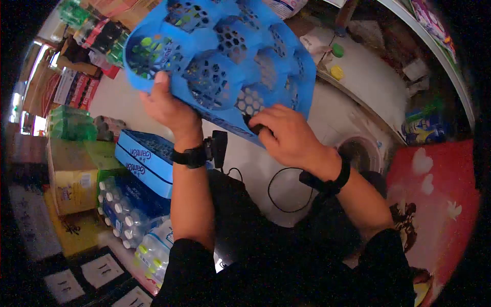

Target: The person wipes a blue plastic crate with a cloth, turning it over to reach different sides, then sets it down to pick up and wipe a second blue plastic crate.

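A blue plastic bottle crate (232,105) with round compartments and honeycomb holes is raised and tilted in front of me. My left hand (171,105) is closed on its near left rim, the thumb resting on top. Against the crate's near edge, my right hand (286,133) has its fingers curled around a small black thing (251,123), whose kind I cannot make out. Both wrists carry black straps. Below the left hand stands a light-blue Ganten carton (143,166).
Shrink-wrapped bottles (123,215) and a yellow-tan carton (74,179) stand at left. Green bottles (71,123) lie behind them. A round tub (360,151) is at right, beside a red surface (434,189). A thin black cable (271,197) loops over the pale floor (245,174).
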`<state>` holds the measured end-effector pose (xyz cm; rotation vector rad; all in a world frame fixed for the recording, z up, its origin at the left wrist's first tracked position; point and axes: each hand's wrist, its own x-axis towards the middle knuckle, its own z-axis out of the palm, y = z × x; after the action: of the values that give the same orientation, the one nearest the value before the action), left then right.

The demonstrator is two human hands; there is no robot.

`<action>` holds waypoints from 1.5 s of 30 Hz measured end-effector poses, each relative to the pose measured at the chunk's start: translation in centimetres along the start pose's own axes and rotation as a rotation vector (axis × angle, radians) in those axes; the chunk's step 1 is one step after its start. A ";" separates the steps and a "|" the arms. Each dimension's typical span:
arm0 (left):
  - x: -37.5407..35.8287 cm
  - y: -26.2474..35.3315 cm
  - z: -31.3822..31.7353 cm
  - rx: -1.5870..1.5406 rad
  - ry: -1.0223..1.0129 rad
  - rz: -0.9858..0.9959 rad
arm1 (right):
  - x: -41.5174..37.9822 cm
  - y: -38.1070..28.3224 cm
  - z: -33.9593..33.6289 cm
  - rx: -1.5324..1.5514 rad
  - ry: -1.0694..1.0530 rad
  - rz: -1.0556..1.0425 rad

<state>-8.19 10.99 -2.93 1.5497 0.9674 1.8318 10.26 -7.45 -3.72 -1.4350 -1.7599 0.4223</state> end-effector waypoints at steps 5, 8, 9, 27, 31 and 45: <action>-1.5 4.6 2.2 -0.280 -0.027 -0.123 | 0.8 -0.8 -0.6 0.781 -0.089 0.565; -1.7 5.0 2.5 -0.455 -0.032 -0.079 | 0.8 -0.5 -0.5 1.317 0.144 0.730; -1.8 5.1 2.6 -0.550 -0.021 -0.062 | 1.0 -0.8 -1.0 1.394 0.197 0.741; -6.3 6.2 3.4 -0.386 -0.254 0.013 | 2.2 -5.0 -2.8 0.808 0.052 0.466; -6.1 6.1 3.6 -0.423 -0.220 -0.038 | 2.1 -3.0 -2.9 1.157 0.398 0.397; -7.3 5.9 3.8 -0.408 -0.253 0.025 | 2.6 -0.9 -6.8 -0.083 0.683 -0.164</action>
<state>-2.89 2.37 -2.19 1.4893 0.4269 1.6680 14.74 -6.83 2.13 -1.2730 -1.3225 -0.2180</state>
